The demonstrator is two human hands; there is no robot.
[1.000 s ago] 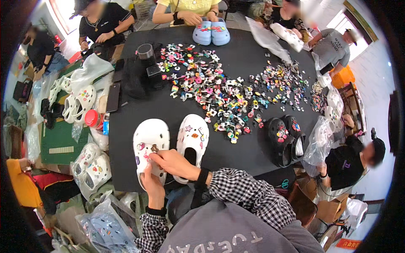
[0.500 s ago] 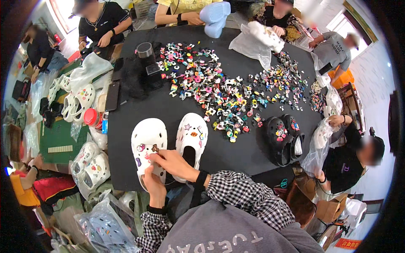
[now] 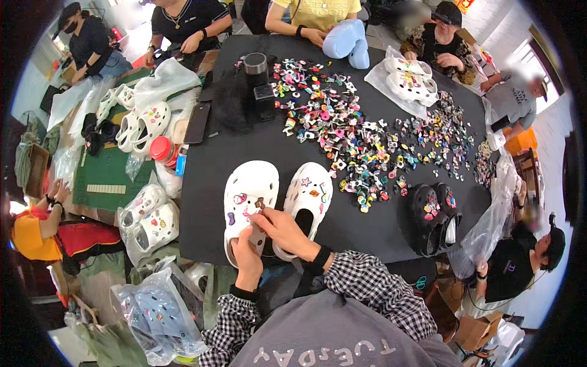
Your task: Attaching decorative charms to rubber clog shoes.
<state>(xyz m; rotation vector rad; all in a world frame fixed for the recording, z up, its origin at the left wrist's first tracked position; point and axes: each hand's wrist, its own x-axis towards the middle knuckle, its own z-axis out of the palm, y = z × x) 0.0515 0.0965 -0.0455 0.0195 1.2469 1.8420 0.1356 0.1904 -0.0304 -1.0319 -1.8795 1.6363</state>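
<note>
A pair of white clogs stands in front of me on the black table. My left hand (image 3: 247, 260) is closed around the open heel end of the left white clog (image 3: 249, 177). My right hand (image 3: 286, 234) reaches across that clog, thumb and forefinger pressed together at its upper. Whatever is between those fingertips is hidden. A brown charm (image 3: 260, 203) and a pink charm (image 3: 249, 214) are close to them, with a purple bone-shaped charm (image 3: 230, 218) further left. Beside my right hand is the right white clog (image 3: 318, 194), which bears several charms, including a star.
Loose shoe charms (image 3: 361, 144) lie heaped across the black table (image 3: 211, 168). Black clogs (image 3: 428, 214) stand at the right, a dark jar (image 3: 255, 70) at the back. Left are a phone (image 3: 197, 123), a red-lidded jar (image 3: 163, 150) and bagged clogs (image 3: 156, 223). Several people work around.
The view has shifted, moving the scene rightward. Both my hands stay on the left white clog. Across the table, a person's white clogs and bag have come down onto the tabletop; light-blue clogs are lower too.
</note>
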